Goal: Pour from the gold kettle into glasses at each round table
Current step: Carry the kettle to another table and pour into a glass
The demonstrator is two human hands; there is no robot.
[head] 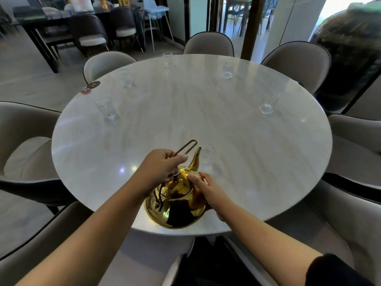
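A shiny gold kettle [177, 205] is tilted over the near edge of a round white marble table [237, 137]. My left hand [160, 168] grips its thin wire handle. My right hand [208, 188] presses on the lid and right side of the kettle. The spout points into a clear glass [206, 156] just beyond it. Several other clear glasses stand around the table, among them one at the left [107, 109], one at the right [268, 104] and one at the far side [227, 70].
Grey padded chairs ring the table, one at the far side [209, 44] and one at the left [22, 141]. Two round coaster-like discs [89, 87] lie at the table's left edge. A dark dining table with chairs [86, 27] stands at the back left.
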